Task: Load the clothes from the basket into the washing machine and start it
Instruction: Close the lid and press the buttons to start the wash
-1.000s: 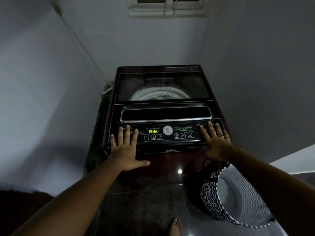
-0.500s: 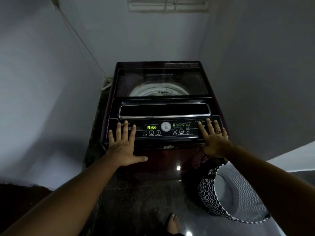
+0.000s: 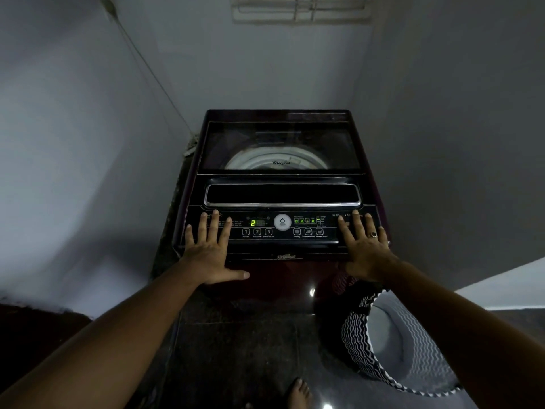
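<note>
The washing machine (image 3: 280, 184) is seen with its glass lid (image 3: 280, 143) closed. The left hand (image 3: 211, 249) and right hand (image 3: 365, 249) are laid flat on the control panel's (image 3: 283, 240) ends, each grip spread wide, nothing held. A green 2 is lit on the display (image 3: 253, 223). The zigzag basket (image 3: 354, 340) is set on the floor beside the machine's right front.

This is a home laundry corner. A domestic top-loading washing machine (image 3: 280, 184) stands pushed into a narrow nook between plain painted walls (image 3: 88, 143), under a small barred window (image 3: 300, 8). A zigzag-patterned laundry basket (image 3: 354, 340) sits on the dark polished tile floor (image 3: 236, 349) just beside it, and a bare foot (image 3: 298, 394) shows at the bottom edge.
</note>
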### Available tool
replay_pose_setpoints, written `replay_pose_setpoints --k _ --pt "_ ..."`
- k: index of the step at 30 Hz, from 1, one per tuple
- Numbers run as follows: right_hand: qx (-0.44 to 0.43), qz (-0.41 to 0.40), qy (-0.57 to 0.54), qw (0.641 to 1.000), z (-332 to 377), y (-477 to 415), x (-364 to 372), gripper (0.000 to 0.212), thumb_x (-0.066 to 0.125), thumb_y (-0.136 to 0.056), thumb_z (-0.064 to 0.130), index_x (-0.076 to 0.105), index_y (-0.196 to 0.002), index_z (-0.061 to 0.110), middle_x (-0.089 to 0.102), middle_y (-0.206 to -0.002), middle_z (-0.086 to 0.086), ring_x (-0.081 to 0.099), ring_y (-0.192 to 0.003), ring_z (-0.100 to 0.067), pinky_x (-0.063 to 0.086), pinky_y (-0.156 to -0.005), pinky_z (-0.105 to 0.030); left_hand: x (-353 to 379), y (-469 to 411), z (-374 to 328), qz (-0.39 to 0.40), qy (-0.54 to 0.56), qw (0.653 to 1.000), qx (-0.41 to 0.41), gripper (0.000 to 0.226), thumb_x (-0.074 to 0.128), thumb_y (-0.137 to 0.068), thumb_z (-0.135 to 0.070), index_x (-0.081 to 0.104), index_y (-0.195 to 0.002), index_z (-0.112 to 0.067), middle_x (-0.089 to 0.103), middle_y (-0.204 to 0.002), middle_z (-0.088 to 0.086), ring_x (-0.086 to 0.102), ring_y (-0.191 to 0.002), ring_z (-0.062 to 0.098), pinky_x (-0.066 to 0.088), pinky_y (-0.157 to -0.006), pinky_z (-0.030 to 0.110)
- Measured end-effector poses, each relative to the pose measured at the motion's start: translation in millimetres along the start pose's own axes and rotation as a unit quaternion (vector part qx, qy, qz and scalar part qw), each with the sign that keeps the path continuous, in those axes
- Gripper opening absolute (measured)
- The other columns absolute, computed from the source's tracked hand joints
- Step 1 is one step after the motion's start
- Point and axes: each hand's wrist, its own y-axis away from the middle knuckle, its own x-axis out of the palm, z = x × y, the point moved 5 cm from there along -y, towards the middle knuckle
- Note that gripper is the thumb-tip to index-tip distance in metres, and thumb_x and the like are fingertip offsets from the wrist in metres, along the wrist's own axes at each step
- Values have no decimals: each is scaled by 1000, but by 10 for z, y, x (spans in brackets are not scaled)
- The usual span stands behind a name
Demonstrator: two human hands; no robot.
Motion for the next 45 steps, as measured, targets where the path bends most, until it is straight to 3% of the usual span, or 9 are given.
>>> replay_pose_setpoints --k 29,45 --pt "-47 -29 23 998 -49 91 -15 121 61 -81 65 -23 -157 24 -28 -162 -20 -24 -149 -45 0 -121 -63 22 -12 -20 -13 -4 1000 -11 146 41 -54 -102 -42 -145 -22 -52 -148 12 -45 -139 35 -13 -117 65" --pt "-46 -27 22 998 -39 113 -16 119 64 -81 53 -22 -157 22 -28 -162 -21 -24 -149 -45 -1 -121 -63 46 -19 -15 -18 -4 1000 -13 147 40 -54 -103 -40 -146 -22 -52 -148 13 -46 -138 36 -12 -117 66"
